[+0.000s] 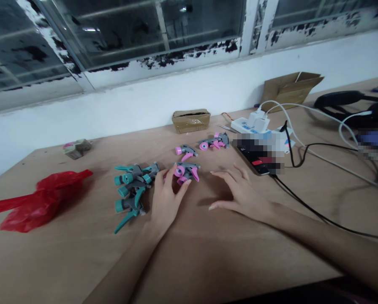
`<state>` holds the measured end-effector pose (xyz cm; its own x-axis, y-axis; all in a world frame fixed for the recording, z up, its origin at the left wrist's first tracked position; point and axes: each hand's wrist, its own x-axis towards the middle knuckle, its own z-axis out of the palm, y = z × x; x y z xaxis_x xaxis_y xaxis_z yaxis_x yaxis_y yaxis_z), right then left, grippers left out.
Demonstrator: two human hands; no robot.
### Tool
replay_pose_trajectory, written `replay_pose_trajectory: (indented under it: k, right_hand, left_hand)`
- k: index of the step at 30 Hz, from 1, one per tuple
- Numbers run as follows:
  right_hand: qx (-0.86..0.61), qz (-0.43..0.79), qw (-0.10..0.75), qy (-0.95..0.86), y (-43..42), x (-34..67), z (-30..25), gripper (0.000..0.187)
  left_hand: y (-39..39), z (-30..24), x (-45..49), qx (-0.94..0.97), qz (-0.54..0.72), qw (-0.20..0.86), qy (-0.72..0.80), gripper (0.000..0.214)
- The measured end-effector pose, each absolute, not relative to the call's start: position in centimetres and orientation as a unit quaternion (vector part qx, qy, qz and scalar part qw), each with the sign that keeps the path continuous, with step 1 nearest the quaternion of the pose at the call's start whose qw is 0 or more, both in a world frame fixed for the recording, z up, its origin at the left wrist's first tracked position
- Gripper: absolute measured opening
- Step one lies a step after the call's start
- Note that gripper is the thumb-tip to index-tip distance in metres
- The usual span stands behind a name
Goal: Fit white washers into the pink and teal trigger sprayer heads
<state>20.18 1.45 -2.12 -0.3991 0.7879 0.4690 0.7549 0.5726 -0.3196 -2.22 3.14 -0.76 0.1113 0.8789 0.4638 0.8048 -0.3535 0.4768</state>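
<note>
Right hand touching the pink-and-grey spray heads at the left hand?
Apart. The head view shows a strip of tabletop between the right hand's fingertips and the pink-and-grey spray heads at the left hand.

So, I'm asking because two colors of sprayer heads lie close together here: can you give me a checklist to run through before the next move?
1. Left hand at the near pink-and-gray trigger sprayer heads: ok.
2. Left grip firm: cannot tell; how tightly the fingers press doesn't show.
3. Right hand free: ok, open and holding nothing.
4. Colors sorted: ok, the teal-and-gray trigger sprayer heads lie left of the pink ones.
5. Pink ones in one group: not ok, others lie farther back.
6. Red plastic bag clear of both hands: ok.
</note>
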Motion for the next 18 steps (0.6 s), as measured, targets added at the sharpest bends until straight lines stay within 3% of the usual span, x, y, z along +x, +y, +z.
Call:
replay_pose_trajectory:
  k: [10, 14, 18]
  right_hand:
    - [-0.524, -0.012, 0.234, -0.819, 6.7, 21.5, 1.1, 0.037]
    - [-0.564, -0.034, 0.203, -0.8, 11.5, 21.4, 2.1, 0.042]
    - [-0.576, -0.035, 0.142, -0.804, 14.6, 20.8, 1.6, 0.069]
  left_hand:
    - [4.7, -1.2, -1.6, 0.776, 0.29, -0.037, 0.559, 0.053]
    - [6.6, -1.5, -0.9, 0.774, 0.298, -0.059, 0.555, 0.053]
    - [7.8, -1.9, -0.6, 0.77, 0.311, -0.071, 0.552, 0.053]
